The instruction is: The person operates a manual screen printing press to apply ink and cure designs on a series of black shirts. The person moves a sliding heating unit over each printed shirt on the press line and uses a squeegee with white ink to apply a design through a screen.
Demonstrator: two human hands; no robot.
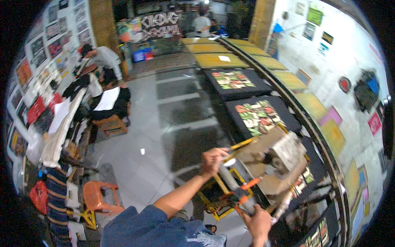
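Note:
In front of me is a yellow metal-framed stand carrying a brown board and a silver metal box. It sits close over the black shirts on the long printing table. My left hand is closed around the frame's far left corner, by a grey tube. At the near end, my right hand is curled around part of the same stand, beside orange pieces; its exact grip is partly hidden. Beyond the stand lie two black shirts with colourful prints.
An orange stool stands at left on the grey tiled floor. Past it are a cluttered bench and a seated person. Yellowish boards line the far table; more lean along the right wall. Another person is far back.

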